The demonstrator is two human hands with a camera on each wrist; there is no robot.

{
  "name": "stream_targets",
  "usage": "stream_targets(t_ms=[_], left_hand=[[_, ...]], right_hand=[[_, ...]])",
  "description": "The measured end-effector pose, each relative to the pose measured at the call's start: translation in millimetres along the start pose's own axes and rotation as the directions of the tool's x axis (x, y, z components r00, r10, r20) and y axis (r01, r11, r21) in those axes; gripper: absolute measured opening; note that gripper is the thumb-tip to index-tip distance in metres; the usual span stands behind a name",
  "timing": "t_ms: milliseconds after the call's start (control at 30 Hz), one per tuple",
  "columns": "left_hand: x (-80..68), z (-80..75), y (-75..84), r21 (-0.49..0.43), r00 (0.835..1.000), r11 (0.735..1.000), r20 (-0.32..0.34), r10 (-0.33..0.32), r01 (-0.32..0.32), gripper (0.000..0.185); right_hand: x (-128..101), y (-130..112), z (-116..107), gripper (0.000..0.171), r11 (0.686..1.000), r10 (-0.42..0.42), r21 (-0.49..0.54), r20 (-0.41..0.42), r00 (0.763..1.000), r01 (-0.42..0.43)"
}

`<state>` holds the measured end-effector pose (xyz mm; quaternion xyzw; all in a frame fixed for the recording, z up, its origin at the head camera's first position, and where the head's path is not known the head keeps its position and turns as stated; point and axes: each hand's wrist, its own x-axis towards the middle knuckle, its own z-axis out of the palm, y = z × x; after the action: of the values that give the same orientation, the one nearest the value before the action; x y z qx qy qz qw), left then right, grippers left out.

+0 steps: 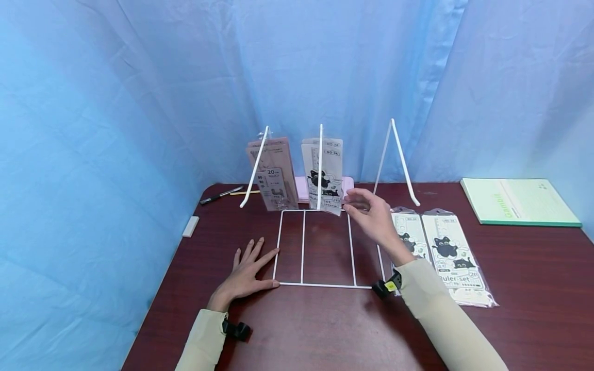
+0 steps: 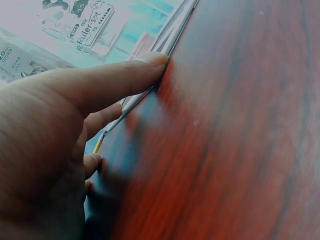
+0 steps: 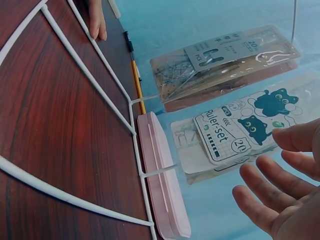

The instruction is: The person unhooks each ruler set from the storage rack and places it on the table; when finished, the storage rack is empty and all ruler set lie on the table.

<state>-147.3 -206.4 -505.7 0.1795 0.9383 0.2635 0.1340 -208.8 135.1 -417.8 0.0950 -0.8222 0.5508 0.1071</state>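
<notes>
A white wire rack [image 1: 315, 247] stands on the dark red table [image 1: 325, 330], its flat base frame toward me and its uprights at the back. Two packs stand between the uprights: a brownish ruler pack [image 1: 274, 172] and a cat-printed ruler-set pack [image 1: 325, 175]. My left hand [image 1: 252, 265] lies flat on the table, its thumb [image 2: 145, 67] touching the base frame's left wire [image 2: 172, 32]. My right hand [image 1: 364, 206] hovers with relaxed fingers [image 3: 280, 195] just right of the cat-printed pack [image 3: 240, 130], holding nothing. The brownish pack [image 3: 225, 65] is also in the right wrist view.
Two more cat-printed ruler-set packs [image 1: 445, 252] lie flat to the right of the rack. A green notebook [image 1: 520, 201] sits at the far right. A pink case [image 3: 160, 180] lies behind the rack. A pen [image 1: 221, 195] and a white eraser [image 1: 190, 226] are at the left edge. Blue curtains surround the table.
</notes>
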Motion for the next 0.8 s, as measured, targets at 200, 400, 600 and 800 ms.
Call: stream_targets(t_ms=[200, 400, 600, 800], left_hand=[[-0.6, 0.6, 0.5, -0.012, 1.0, 1.0, -0.016, 0.011, -0.011, 0.085], [-0.2, 0.2, 1.4, -0.006, 1.0, 1.0, 0.008, -0.005, 0.006, 0.084], [0.1, -0.9, 2.1, -0.001, 1.0, 1.0, 0.016, -0.015, 0.015, 0.085], [-0.2, -2.3, 3.4, -0.008, 1.0, 1.0, 0.022, -0.012, 0.012, 0.084]], right_hand=[[5, 1, 5, 0.032, 1.0, 0.014, 0.027, -0.008, 1.0, -0.014], [10, 2, 10, 0.033, 0.999, 0.048, -0.012, -0.009, 0.999, -0.048], [13, 1, 15, 0.037, 0.998, 0.06, -0.006, -0.002, 0.998, -0.06], [18, 3, 23, 0.034, 0.999, 0.035, 0.006, -0.038, 0.999, -0.035]])
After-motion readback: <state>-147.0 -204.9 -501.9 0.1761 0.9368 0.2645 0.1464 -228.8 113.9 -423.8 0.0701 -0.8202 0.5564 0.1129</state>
